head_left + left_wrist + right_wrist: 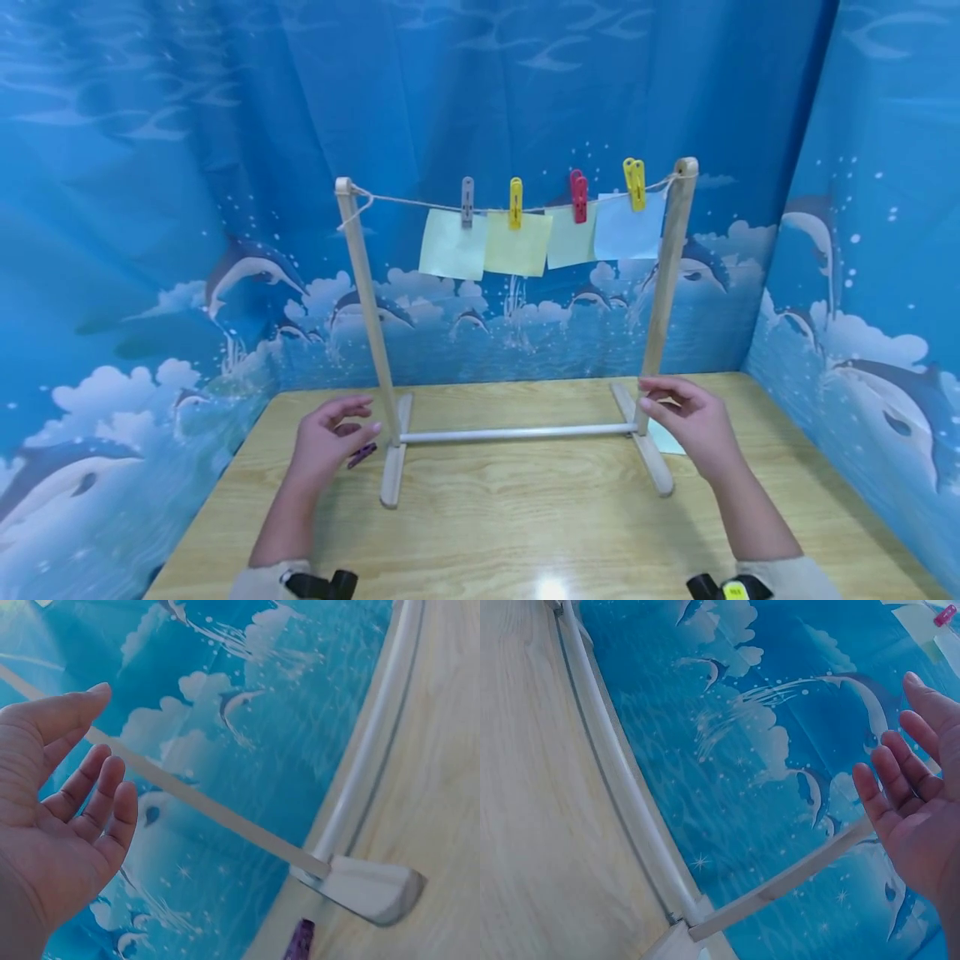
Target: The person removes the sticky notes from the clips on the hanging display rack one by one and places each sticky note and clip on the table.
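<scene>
My left hand [330,440] hovers beside the left post of a wooden rack [367,308], its fingers loosely bent around nothing. Below that hand a purple clothespin [362,455] lies on the table. On the other side, my right hand [692,421] is near the foot of the right post, fingers relaxed and holding nothing. Across the top runs a string [408,201]. Hanging from it are a pale green paper [452,246] under a grey clothespin [467,202], a yellow paper [517,246] under a yellow clothespin, a green paper [570,240] under a red clothespin [579,197], and a blue paper [628,229] under another yellow clothespin [635,183].
A white bar [517,433] joins the rack's two feet near the table [487,517]. Partly behind my right hand, a light paper [666,438] lies on the tabletop. A blue curtain [487,100] printed with dolphins stands behind and at both sides.
</scene>
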`<state>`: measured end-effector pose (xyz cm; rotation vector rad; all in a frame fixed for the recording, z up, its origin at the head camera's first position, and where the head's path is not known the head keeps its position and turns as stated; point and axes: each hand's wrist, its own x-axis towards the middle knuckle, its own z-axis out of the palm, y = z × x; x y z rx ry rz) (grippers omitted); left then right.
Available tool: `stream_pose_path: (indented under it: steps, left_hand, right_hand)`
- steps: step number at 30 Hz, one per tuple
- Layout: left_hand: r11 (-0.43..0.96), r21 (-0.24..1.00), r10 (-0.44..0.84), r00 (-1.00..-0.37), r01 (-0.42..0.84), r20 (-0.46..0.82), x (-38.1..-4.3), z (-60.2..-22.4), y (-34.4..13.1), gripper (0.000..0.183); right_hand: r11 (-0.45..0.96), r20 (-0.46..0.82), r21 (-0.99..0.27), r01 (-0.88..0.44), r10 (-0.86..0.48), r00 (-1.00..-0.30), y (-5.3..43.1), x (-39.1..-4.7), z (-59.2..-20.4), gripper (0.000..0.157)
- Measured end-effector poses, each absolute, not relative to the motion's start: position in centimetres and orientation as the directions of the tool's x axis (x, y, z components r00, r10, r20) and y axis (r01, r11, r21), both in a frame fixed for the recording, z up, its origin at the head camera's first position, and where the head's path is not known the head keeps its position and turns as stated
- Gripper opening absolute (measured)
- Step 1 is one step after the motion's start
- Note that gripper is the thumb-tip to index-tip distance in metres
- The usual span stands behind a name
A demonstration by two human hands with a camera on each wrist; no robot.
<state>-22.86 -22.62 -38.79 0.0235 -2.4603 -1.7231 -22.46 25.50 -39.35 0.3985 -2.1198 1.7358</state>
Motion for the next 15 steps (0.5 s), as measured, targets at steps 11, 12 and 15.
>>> stream_pose_path:
  steps: [11,12,15]
  left_hand:
    - [0.339,0.923,-0.001,-0.981,0.184,0.197,-23.4,-36.6,-21.2,0.045]
    - [0.33,0.922,0.01,-0.978,0.201,0.209,-23.5,-36.4,-21.1,0.045]
    - [0.303,0.921,0.048,-0.97,0.242,0.239,-23.5,-36.0,-20.6,0.044]
  right_hand:
    - [0.308,0.443,-0.838,-0.45,-0.095,-0.891,23.9,-23.0,-36.2,0.032]
    - [0.311,0.451,-0.833,-0.458,-0.101,-0.887,23.8,-23.2,-36.0,0.032]
    - [0.316,0.462,-0.822,-0.474,-0.118,-0.879,23.4,-23.5,-35.4,0.031]
